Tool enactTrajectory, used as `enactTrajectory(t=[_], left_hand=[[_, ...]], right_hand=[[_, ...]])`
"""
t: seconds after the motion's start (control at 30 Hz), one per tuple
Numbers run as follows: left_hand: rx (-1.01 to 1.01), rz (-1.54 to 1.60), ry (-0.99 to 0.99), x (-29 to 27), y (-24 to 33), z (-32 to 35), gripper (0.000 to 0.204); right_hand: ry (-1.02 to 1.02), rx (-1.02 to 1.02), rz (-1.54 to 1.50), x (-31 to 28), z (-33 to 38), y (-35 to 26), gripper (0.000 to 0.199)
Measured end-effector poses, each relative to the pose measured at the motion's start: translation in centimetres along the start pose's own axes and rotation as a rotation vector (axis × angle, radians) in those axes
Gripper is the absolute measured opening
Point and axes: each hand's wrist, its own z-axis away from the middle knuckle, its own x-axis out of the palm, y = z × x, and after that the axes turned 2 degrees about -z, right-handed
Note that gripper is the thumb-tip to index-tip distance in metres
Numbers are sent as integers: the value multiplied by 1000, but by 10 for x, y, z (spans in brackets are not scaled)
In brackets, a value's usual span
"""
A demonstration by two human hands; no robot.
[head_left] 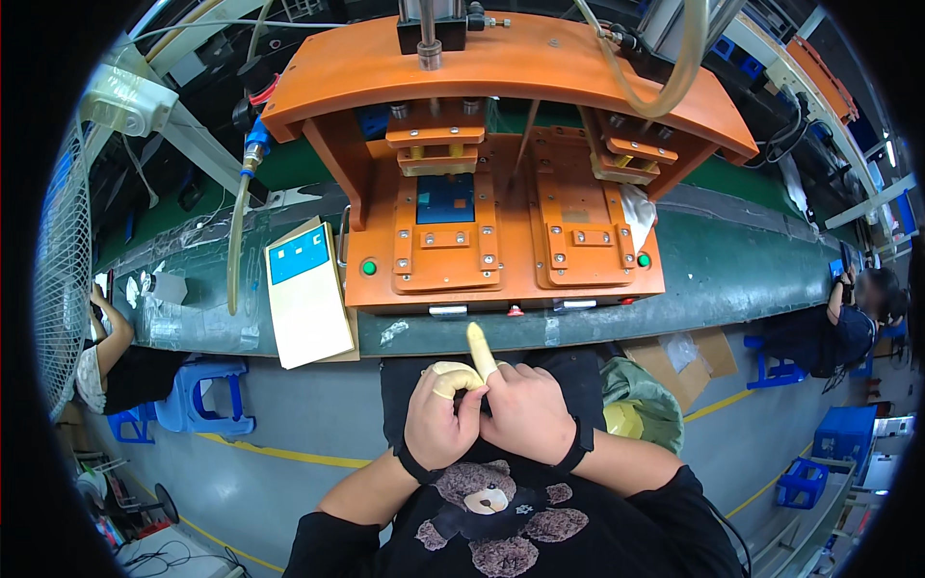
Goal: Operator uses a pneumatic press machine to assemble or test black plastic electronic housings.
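Note:
My left hand (441,421) and my right hand (528,412) meet in front of my body. A pale yellow finger cot (479,349) covers the stretched index finger of my right hand; its other fingers are curled. At the base of that cot, my left thumb and fingers close in a pinch. More pale yellow covering (455,377) shows on a bent finger of my left hand. Beyond my hands stands an orange two-station press (503,299). A blue sheet piece (444,198) lies in its left station, and the right station's plate (578,204) shows beside it.
Left of the press, a cream paper stack (310,323) carries a blue card (300,256) on the green bench (212,326). A clear hose (237,246) hangs nearby. A green bag (644,400) and cardboard (689,366) are at my right. People sit at both sides, near blue stools (204,397).

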Motion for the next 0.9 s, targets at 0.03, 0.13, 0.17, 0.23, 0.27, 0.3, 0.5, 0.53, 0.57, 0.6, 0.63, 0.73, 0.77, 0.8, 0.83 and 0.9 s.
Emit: enactTrajectory(t=[0.03, 0.13, 0.17, 0.23, 0.27, 0.3, 0.5, 0.53, 0.57, 0.6, 0.63, 0.73, 0.77, 0.8, 0.83, 0.9], left_hand=[[-7, -24, -2, -1, 1, -2, 15], [-10, -66, 17, -4, 3, -5, 16], [0, -76, 18, -4, 3, -5, 16], [18, -50, 27, -7, 4, -3, 17], [34, -24, 38, -8, 3, -1, 19], [36, 47, 72, -9, 0, 2, 19], [-203, 369, 204, -20, -14, 2, 23], [-185, 368, 196, -20, -14, 1, 22], [-181, 368, 199, -19, -14, 0, 22], [-185, 392, 177, -19, -13, 1, 21], [-188, 416, 156, -19, -13, 1, 20], [-208, 597, 20, -16, -20, 6, 32], [-206, 690, -5, -12, -20, 8, 40], [-204, 717, -47, -9, -15, 8, 50], [-203, 744, -90, -7, -11, 8, 59], [-253, 901, -77, -4, -13, 9, 64]], right_hand=[[50, -20, 1, -3, -4, 0, 47], [146, -51, -18, 4, -4, 6, 46], [186, -67, -42, 6, -3, 9, 46], [190, -87, -72, 4, -4, 11, 40], [201, -96, -140, 4, -6, 12, 37], [211, -105, -206, 3, -6, 13, 34], [-42, 6, -1366, 7, 4, 15, 43], [-103, 68, -1492, 8, 6, 16, 48], [-166, 131, -1618, 7, 7, 19, 53], [-184, 137, -1719, 7, 6, 19, 56], [-203, 141, -1821, 7, 5, 20, 59], [-321, 139, -2128, 9, 5, 24, 62], [-362, 136, -2221, 8, 4, 24, 64], [-410, 78, -2228, 7, 0, 25, 69], [-380, 133, -2196, 2, 0, 21, 72], [-373, 142, -2149, -3, -1, 17, 82]])
